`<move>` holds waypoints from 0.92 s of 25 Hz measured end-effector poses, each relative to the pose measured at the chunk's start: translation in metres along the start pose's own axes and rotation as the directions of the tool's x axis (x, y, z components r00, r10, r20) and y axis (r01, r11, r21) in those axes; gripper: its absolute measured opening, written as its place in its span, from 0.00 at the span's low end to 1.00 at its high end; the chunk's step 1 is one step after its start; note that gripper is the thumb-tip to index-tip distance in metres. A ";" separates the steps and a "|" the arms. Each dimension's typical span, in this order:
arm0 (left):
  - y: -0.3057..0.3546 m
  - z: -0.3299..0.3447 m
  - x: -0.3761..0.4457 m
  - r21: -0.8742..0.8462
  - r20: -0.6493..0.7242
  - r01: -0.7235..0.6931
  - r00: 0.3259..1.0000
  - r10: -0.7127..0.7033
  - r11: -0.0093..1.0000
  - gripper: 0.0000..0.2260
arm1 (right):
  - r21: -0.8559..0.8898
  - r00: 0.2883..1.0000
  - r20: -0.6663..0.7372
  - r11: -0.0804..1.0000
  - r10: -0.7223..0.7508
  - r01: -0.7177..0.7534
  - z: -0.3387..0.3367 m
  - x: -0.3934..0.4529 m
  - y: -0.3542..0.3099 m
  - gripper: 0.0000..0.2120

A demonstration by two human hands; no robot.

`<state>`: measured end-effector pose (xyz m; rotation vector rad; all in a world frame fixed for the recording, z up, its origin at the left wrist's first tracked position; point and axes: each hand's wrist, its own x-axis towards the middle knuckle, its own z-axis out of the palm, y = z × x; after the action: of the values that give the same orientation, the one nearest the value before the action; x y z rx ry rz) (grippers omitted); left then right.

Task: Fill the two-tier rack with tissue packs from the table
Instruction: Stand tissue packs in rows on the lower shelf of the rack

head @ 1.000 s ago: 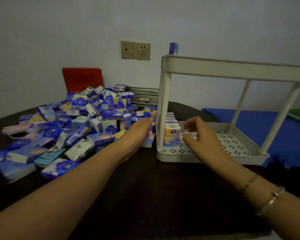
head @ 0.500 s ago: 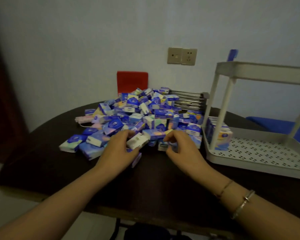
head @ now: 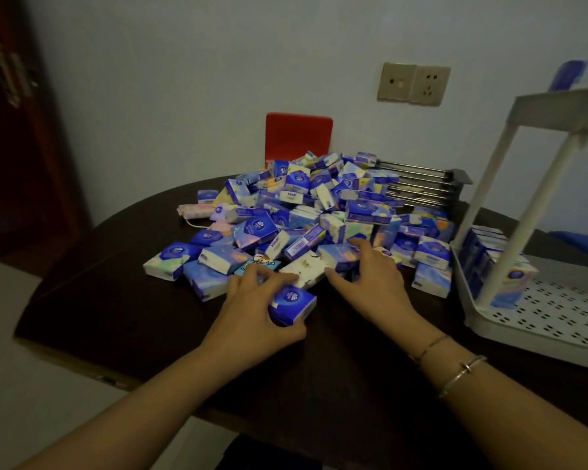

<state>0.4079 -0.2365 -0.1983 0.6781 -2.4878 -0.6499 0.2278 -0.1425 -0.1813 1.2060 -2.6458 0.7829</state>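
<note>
A person's left hand (head: 252, 312) curls around a dark-blue tissue pack (head: 292, 305) at the near edge of a heap of tissue packs (head: 319, 218), thumb under it and fingers bent over its top, while the right hand (head: 367, 283) lies on the heap with fingers spread across a pale pack (head: 340, 254). One pack in the pile carries lettering that appears to read "Vinda" (head: 294, 196); other print is too small to make out. The white two-tier rack (head: 537, 320) stands at the right on the dark round table (head: 123, 300), a row of packs (head: 489, 262) upright along the left side of its perforated lower tray. Behind the heap are a red chair back (head: 298, 137), a metal wire rack (head: 421, 188) and a wall socket plate (head: 414, 83). Two bracelets (head: 455, 368) circle the right wrist.
</note>
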 end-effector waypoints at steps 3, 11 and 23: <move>0.010 0.003 0.005 -0.083 -0.201 -0.046 0.979 0.028 0.995 0.23 | 0.123 0.997 -0.074 0.992 -0.006 0.015 0.004 0.004 0.004 0.35; 0.043 0.037 0.064 -0.549 -0.235 0.074 0.942 -0.239 0.833 0.28 | 0.349 0.945 -0.160 0.880 -0.284 0.323 -0.018 -0.010 0.014 0.46; 0.034 0.035 0.061 -0.782 -0.091 -0.008 0.991 -0.102 0.623 0.22 | 0.630 0.944 -0.002 0.733 -0.330 0.257 -0.020 -0.020 -0.002 0.32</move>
<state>0.3307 -0.2343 -0.1871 0.4039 -1.7721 -1.5308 0.2412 -0.1200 -0.1697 1.8051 -2.2160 1.6474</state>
